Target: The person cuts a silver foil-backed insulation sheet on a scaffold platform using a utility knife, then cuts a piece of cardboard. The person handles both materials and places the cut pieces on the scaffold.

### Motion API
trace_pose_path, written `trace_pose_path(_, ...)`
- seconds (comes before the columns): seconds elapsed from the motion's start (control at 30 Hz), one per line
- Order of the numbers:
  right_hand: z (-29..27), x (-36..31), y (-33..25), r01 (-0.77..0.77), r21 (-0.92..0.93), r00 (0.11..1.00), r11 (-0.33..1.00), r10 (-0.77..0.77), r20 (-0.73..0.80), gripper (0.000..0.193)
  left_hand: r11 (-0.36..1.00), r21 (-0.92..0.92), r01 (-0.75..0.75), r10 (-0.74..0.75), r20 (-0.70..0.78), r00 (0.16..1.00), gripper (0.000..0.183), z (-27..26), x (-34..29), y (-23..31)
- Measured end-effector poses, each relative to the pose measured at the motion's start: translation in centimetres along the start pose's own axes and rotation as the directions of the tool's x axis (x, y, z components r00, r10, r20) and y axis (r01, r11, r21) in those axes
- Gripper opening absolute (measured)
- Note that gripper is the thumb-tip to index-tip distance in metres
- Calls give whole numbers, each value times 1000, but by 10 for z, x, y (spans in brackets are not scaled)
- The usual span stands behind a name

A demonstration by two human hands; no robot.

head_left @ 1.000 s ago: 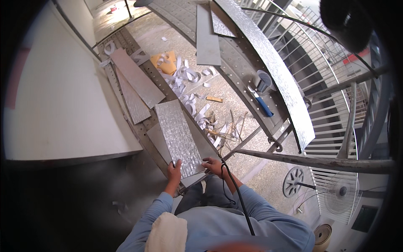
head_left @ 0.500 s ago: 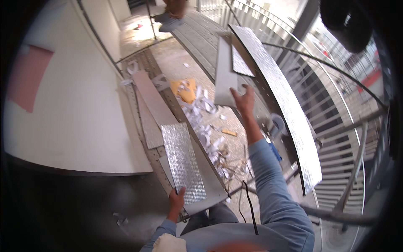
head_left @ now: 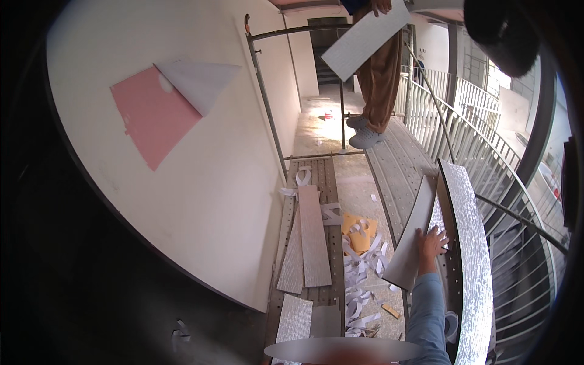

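Note:
My right hand (head_left: pixel 432 241) is stretched out at the right with its fingers spread. It lies over the near end of a small foil-faced panel (head_left: pixel 438 214), beside a flat grey panel (head_left: pixel 409 246); whether it presses on either I cannot tell. A long foil-covered strip (head_left: pixel 473 243) runs along the right of them. Low in the head view, a silver foil-faced sheet (head_left: pixel 295 319) rests on the left plank next to a grey piece (head_left: pixel 325 321). My left hand is out of the picture.
Perforated planks (head_left: pixel 398 161) stand above a floor littered with white paper strips (head_left: pixel 362 267). Two panels, one pinkish (head_left: pixel 313 243), lie on the left plank. A person (head_left: pixel 377 85) on the far planking holds a pale panel (head_left: pixel 368 42). Metal bars (head_left: pixel 263 97) and railings (head_left: pixel 486 128) surround the planks.
The view has tilted up, bringing the far person and wall patch into sight. My right hand has moved over the small foil-faced panel. My left hand, earlier at the foil sheet, has left view.

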State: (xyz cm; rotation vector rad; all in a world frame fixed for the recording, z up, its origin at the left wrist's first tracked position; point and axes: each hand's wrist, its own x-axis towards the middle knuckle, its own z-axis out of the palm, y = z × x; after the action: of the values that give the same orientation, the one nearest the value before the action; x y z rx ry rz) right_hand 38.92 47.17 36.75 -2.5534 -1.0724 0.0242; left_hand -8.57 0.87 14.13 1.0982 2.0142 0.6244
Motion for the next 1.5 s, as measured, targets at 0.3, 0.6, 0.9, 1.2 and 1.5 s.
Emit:
trace_pose_path(0.3, 27, 72, 25, 374, -52, 927, 926, -372, 49, 29, 999, 46, 17, -14, -59, 998, 42, 13, -6, 10)
trace_pose_path(0.6, -77, 53, -36, 251, 302, 968, 920, -239, -76, 35, 994, 109, 8, 6, -124, 992, 42, 22, -18, 8)
trace_pose_path(0.9, -39, -177, -51, 534, 698, 796, 476, -561, -227, 34, 982, -186, 39, -110, -390, 914, 39, 25, 9, 61)
trace_pose_path(1.2, 22, -460, 64, 482, 649, 151, 589, -785, 600, 41, 857, -454, 242, -381, -244, 892, 42, 6, 14, 138)
trace_pose_path(1.5, 11, -483, 104, 545, 743, -1, 387, -886, 463, 28, 841, -425, 334, -345, 55, 937, 59, 19, 3, 55)
